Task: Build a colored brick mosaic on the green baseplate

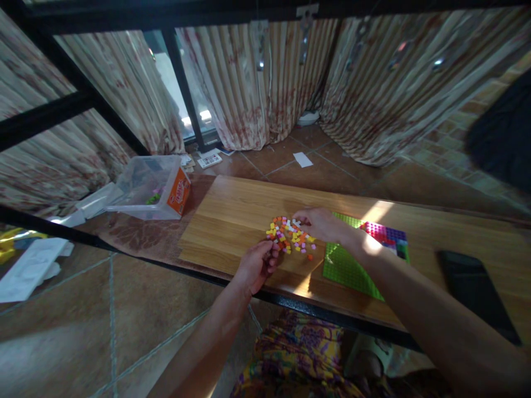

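Observation:
A loose pile of small toy bricks (286, 233) in yellow, orange, pink, white and red lies on the wooden board. My left hand (258, 264) is at the near left edge of the pile, its fingers curled in and thumb against forefinger; whatever is between them is too small to make out. From the right, my right hand (318, 223) reaches over the far side of the pile with bent, closed fingers. Its fingertips are by some white bricks, and their grip is partly hidden. Under my right forearm is a green studded baseplate (344, 262), with red, pink, purple and blue bricks (384, 235) on its far right part.
A clear plastic box (145, 179) with an orange label and a few green pieces inside stands left of the wooden board (232, 207). A dark phone or tablet (475, 287) lies at the right. Beyond the table, a white paper (302, 160) lies on the tiled floor.

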Demonstrator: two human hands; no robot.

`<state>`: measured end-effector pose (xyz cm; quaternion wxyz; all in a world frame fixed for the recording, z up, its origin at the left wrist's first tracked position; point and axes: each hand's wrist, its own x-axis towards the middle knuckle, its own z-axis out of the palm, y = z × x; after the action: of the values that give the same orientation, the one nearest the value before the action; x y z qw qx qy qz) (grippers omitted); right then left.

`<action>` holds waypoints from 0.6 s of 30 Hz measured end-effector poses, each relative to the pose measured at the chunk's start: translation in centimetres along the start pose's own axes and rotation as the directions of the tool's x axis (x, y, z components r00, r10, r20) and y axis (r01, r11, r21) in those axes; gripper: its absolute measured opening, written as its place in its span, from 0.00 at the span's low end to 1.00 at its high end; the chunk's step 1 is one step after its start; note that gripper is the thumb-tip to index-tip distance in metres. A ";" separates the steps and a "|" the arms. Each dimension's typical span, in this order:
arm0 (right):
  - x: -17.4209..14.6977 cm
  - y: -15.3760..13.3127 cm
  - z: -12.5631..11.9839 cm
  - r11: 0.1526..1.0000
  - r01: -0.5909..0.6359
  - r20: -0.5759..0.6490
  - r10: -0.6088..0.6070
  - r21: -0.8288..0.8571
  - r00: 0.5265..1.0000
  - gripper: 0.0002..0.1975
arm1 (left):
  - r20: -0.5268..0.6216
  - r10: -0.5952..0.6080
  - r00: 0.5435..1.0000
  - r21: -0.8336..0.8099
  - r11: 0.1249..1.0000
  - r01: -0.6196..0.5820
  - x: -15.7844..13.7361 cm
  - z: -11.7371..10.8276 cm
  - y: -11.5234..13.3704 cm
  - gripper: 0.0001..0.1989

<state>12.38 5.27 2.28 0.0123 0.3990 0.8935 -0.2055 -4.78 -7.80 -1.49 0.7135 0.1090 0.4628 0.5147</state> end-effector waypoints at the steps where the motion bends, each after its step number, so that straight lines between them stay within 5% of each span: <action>1: 0.3 -0.1 0.0 1.000 0.001 0.018 0.000 -0.022 1.000 0.13 | 0.001 0.002 1.000 0.000 1.000 -0.002 0.0 0.0 0.0 0.09; 18: 1.7 -1.0 0.6 0.993 -0.031 0.000 0.031 -0.118 1.000 0.18 | 0.003 0.002 1.000 0.001 1.000 -0.002 0.0 0.2 -0.1 0.08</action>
<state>10.41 5.63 1.82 0.0400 0.4111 0.8979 -0.1525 -4.59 -7.74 -1.45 0.7136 0.1105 0.4618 0.5150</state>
